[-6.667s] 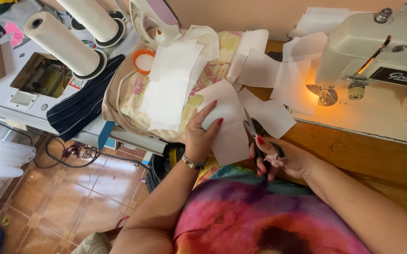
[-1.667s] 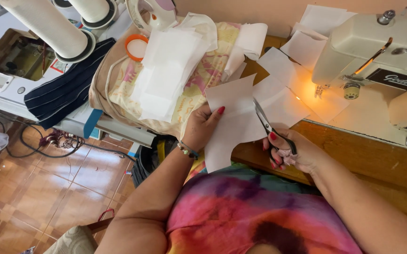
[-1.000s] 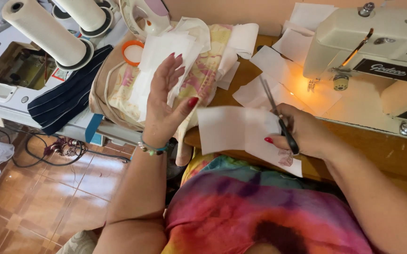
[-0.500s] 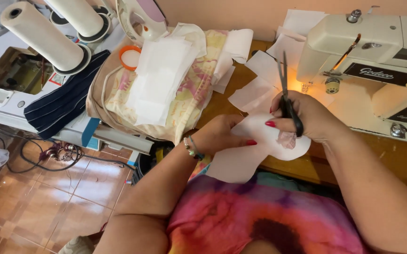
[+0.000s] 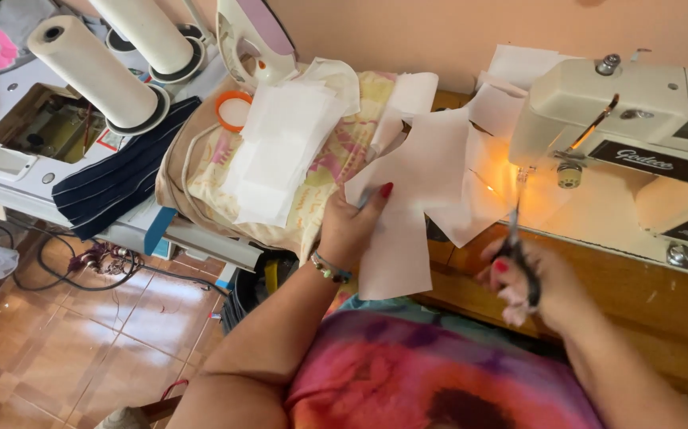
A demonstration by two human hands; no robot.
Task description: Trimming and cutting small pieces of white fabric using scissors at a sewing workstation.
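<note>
The left hand has lifted the white cut fabric piece away from the black-handled scissors.
Left grip is pinched on the fabric; right hand is closed around the scissors, above the wooden surface.

white fabric piece lifted upright by left hand, right hand with scissors drawn away

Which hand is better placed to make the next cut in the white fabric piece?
Right. The right hand holds the scissors, blades up beside the white fabric piece, while the left hand is busy gripping that piece.
</note>
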